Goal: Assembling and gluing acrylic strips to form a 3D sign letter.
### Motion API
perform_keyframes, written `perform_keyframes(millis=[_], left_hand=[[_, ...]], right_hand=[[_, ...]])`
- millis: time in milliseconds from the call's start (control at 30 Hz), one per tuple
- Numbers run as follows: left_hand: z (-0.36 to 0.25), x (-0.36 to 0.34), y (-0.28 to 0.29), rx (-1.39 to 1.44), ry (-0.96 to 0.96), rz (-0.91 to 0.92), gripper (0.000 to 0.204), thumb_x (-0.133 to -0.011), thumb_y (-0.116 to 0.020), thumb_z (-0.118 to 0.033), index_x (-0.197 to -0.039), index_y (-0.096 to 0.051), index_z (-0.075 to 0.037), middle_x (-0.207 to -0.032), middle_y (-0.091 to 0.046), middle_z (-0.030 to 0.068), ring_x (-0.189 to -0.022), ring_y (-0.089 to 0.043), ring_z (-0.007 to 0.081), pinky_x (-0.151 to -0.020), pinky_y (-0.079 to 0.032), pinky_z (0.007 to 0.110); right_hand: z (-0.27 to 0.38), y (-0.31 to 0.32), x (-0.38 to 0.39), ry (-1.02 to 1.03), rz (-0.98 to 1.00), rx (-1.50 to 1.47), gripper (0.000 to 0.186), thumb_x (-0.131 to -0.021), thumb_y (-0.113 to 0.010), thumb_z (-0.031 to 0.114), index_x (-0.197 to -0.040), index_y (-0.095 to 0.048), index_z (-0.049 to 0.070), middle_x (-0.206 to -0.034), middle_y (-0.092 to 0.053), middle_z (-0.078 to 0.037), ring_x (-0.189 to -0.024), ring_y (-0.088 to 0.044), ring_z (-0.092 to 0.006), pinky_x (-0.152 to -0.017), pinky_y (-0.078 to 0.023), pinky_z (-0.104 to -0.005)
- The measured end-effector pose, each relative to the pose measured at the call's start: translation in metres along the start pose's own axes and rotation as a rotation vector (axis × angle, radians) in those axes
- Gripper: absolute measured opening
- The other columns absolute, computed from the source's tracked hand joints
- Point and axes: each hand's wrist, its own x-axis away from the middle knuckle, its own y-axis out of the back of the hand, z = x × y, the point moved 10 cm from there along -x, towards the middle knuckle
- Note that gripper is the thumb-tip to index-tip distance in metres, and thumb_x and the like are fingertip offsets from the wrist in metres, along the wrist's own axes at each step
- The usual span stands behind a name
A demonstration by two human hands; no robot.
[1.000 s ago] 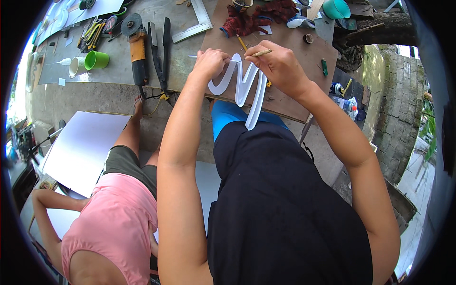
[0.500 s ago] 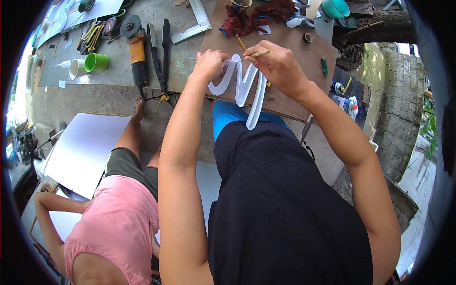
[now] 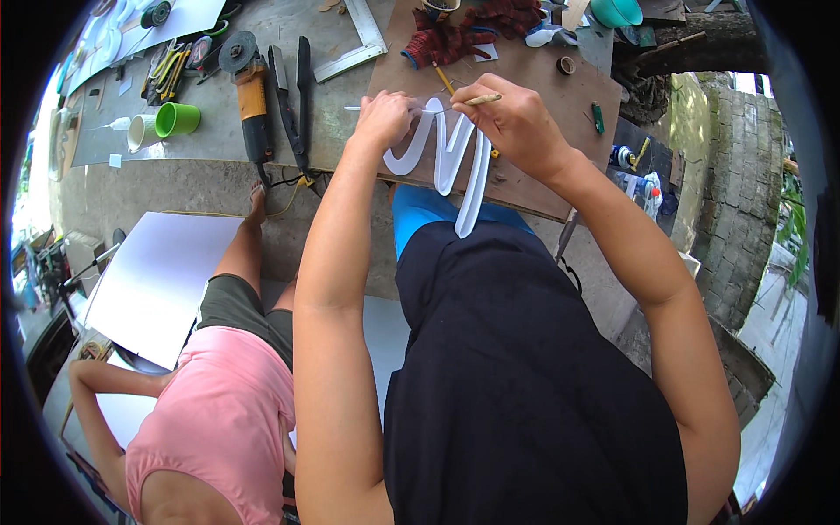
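Observation:
My left hand (image 3: 385, 118) has its fingers curled onto the upper end of a white cursive cut-out piece (image 3: 446, 171), where a thin white strip sticks out leftward. My right hand (image 3: 521, 127) pinches a short wooden-handled tool (image 3: 481, 100), its fine tip at the top stroke of that piece, close to my left fingertips. The piece lies over the front of a brown board (image 3: 534, 171), and one long stroke hangs past the edge above my lap. A yellow pencil (image 3: 443, 79) lies just beyond my hands.
An angle grinder (image 3: 251, 109), dark long tools (image 3: 303, 92), green cup (image 3: 178, 120), white square frame (image 3: 366, 31), red-black gloves (image 3: 429, 44) and teal bowl (image 3: 617, 12) sit on the worktop. A co-worker in pink (image 3: 210, 411) is at lower left beside white sheets (image 3: 166, 271).
My hands and the white piece are almost still. The co-worker and the sheet at left appear slightly lower and further right in the view.

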Motion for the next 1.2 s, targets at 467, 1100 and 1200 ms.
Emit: perform_keyframes(millis=[467,1100,1200], left_hand=[[-0.0005,0.0018,0.0033,0.02,0.01,-0.02,0.028,-0.097,-0.052,-0.033,-0.113,-0.072,-0.02,-0.118,-0.067,0.0021,-0.117,-0.056,0.0268,-0.092,-0.04,0.05],[0.0,0.0014,0.0055,0.047,-0.006,-0.087,0.026,-0.094,-0.055,-0.031,-0.108,-0.074,-0.02,-0.108,-0.069,0.0035,-0.108,-0.058,0.0278,-0.09,-0.038,0.048],[0.0003,0.0011,0.006,0.051,-0.009,-0.091,0.025,-0.094,-0.056,-0.031,-0.107,-0.074,-0.02,-0.107,-0.069,0.0037,-0.107,-0.058,0.028,-0.09,-0.038,0.048]], right_hand=[[0.0003,-0.0024,0.0022,0.008,0.015,0.054,0.01,-0.089,-0.068,0.01,-0.095,-0.063,0.004,-0.082,-0.059,-0.012,-0.071,-0.062,-0.0339,-0.063,-0.05,-0.0411],[0.0022,-0.0005,0.0001,0.006,0.007,0.066,0.011,-0.088,-0.067,0.009,-0.097,-0.064,0.003,-0.083,-0.06,-0.013,-0.071,-0.063,-0.0334,-0.064,-0.051,-0.0408],[0.0019,-0.0014,0.0007,-0.004,0.014,0.068,0.011,-0.089,-0.067,0.01,-0.097,-0.064,0.003,-0.083,-0.06,-0.013,-0.071,-0.063,-0.0335,-0.064,-0.051,-0.041]])
